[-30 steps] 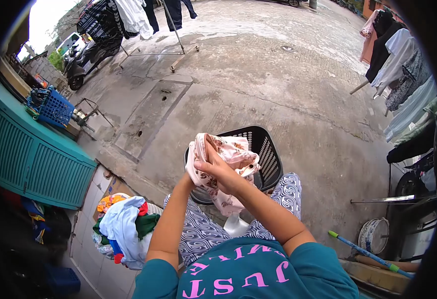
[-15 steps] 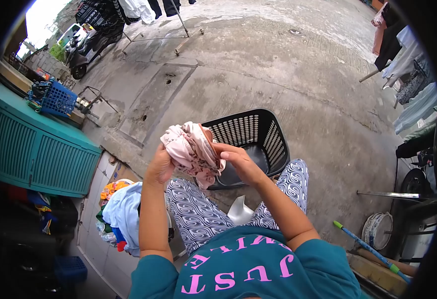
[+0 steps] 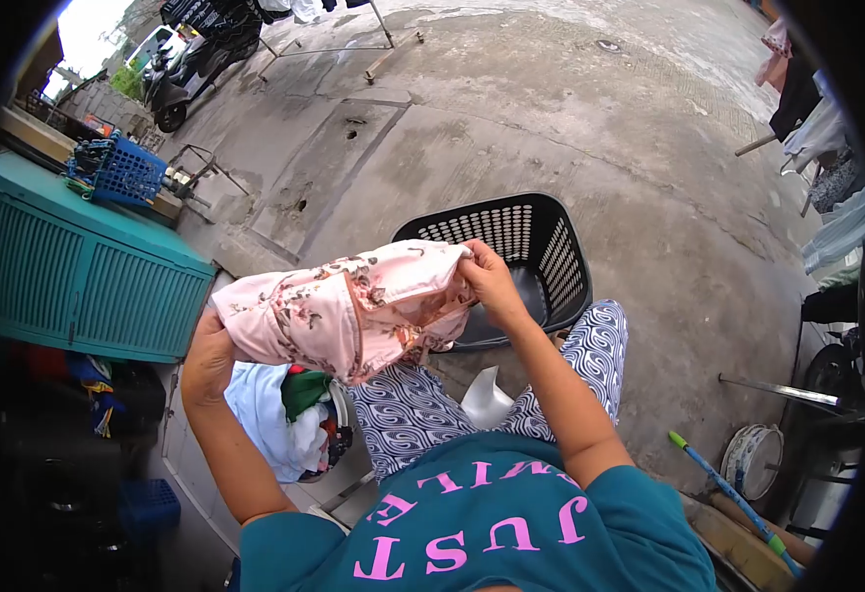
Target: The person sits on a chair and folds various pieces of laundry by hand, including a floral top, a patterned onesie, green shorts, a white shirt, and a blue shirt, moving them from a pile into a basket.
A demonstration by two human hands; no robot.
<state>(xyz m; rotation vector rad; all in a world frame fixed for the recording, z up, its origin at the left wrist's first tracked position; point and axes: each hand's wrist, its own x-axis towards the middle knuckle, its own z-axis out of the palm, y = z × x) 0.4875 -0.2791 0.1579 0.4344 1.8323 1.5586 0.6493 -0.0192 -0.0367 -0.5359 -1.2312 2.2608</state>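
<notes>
A pink floral garment (image 3: pixel 329 308) with brownish-orange trim is stretched sideways between my hands, above my knees. My left hand (image 3: pixel 209 357) grips its left end, the fingers partly hidden behind the cloth. At the upper right corner, my right hand (image 3: pixel 487 281) pinches the fabric. Just behind the garment stands a black plastic laundry basket (image 3: pixel 563 232) with perforated sides; its near left part is covered by the cloth. Below my left forearm sits a heap of clothes (image 3: pixel 264 400), light blue, green and white among them.
A teal louvred cabinet (image 3: pixel 107 286) with a blue basket (image 3: pixel 124 173) on top stands at the left. Clothes (image 3: pixel 822 138) hang at the right. Lower right are a blue-green pole (image 3: pixel 723 493) and a round white container (image 3: pixel 751 462). A motorbike (image 3: pixel 181 84) is parked far left.
The garment was bunched up between my hands and is now spread out wide. My left hand has moved left and down, my right hand slightly up and right.
</notes>
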